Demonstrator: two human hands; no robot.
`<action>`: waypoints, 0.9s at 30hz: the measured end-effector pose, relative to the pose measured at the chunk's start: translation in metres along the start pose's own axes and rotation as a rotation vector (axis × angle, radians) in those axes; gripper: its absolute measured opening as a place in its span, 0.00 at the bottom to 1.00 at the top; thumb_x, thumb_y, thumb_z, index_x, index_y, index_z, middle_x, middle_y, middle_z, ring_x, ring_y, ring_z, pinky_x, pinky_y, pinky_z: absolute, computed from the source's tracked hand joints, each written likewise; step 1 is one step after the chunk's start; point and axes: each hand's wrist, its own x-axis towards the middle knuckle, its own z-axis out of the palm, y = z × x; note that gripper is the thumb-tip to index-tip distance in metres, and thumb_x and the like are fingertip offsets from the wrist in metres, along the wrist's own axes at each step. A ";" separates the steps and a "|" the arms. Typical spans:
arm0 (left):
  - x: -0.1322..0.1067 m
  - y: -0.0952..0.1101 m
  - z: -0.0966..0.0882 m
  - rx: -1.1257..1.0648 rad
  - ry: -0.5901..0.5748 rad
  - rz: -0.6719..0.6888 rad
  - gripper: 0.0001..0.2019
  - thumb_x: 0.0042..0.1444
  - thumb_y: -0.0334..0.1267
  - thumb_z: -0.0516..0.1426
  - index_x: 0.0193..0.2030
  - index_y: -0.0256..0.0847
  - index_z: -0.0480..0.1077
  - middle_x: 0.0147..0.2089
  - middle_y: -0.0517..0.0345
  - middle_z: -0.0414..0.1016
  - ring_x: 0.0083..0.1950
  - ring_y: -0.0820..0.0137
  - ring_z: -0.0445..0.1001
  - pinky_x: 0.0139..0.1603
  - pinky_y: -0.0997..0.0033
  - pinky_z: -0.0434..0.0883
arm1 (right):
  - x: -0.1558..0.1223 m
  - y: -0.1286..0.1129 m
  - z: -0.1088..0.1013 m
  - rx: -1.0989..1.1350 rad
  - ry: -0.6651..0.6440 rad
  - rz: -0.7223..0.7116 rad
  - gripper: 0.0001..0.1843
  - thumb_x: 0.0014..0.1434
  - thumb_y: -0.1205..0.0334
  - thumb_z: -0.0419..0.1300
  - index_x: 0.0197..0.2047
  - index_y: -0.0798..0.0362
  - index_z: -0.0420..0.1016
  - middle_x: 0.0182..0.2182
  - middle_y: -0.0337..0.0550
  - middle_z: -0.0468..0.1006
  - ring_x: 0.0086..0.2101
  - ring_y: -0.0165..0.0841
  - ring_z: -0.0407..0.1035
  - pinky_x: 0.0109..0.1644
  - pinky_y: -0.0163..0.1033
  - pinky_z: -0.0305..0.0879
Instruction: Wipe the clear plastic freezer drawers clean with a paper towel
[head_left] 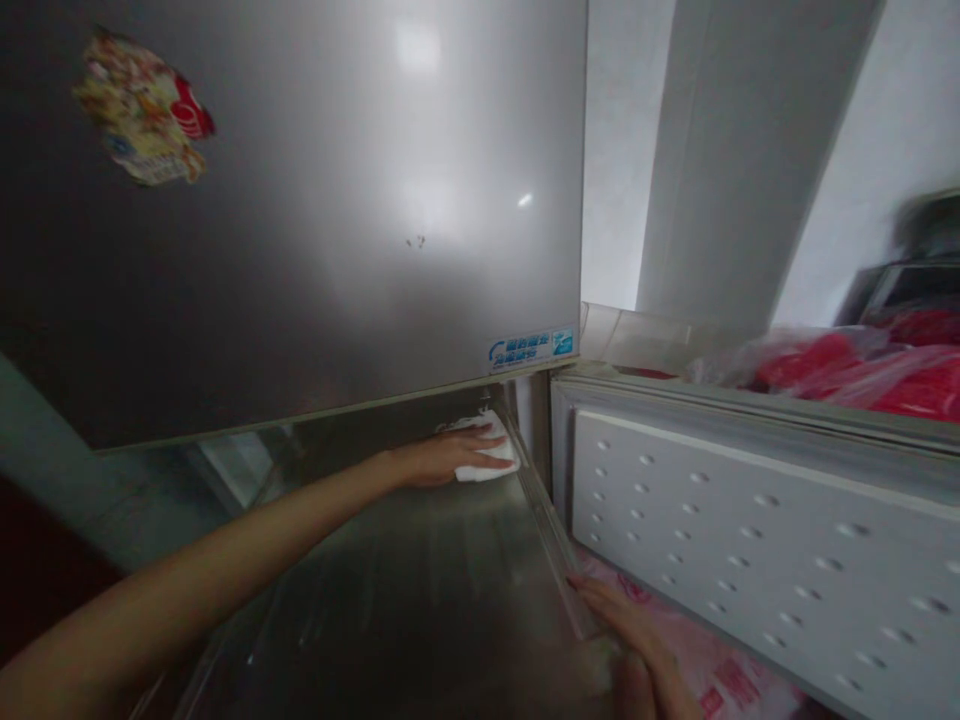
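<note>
My left hand reaches in from the lower left and presses a white cloth against the top right corner of a silver lower fridge door, just under the closed upper door. My right hand sits at the bottom of the view. Its fingers lie over the lower door's right edge, with the thumb on the silver side. The fingertips touch a pink printed plastic package behind that edge.
A white dimpled inner door panel stands open at the right. Red items in clear plastic bags lie above it. A colourful sticker and a blue label are on the upper door. A white wall is behind.
</note>
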 end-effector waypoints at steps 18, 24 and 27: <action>-0.027 0.116 0.020 0.162 0.036 0.432 0.20 0.64 0.31 0.53 0.59 0.53 0.71 0.73 0.62 0.56 0.75 0.58 0.41 0.73 0.52 0.54 | -0.002 0.002 0.000 0.002 0.026 0.057 0.16 0.67 0.59 0.50 0.51 0.51 0.76 0.48 0.50 0.80 0.49 0.41 0.75 0.49 0.47 0.74; -0.015 0.068 0.011 0.093 0.022 0.341 0.20 0.66 0.33 0.51 0.63 0.53 0.67 0.72 0.61 0.57 0.76 0.64 0.43 0.74 0.56 0.48 | -0.002 0.007 -0.001 -0.007 0.013 -0.010 0.16 0.67 0.61 0.49 0.51 0.49 0.76 0.46 0.47 0.81 0.46 0.39 0.77 0.48 0.43 0.75; -0.008 0.047 0.010 0.057 0.004 0.337 0.19 0.69 0.37 0.49 0.64 0.53 0.66 0.72 0.62 0.58 0.75 0.68 0.45 0.75 0.59 0.44 | -0.005 0.019 0.000 -0.046 0.008 -0.031 0.17 0.67 0.57 0.49 0.52 0.47 0.76 0.43 0.47 0.81 0.43 0.40 0.78 0.44 0.44 0.77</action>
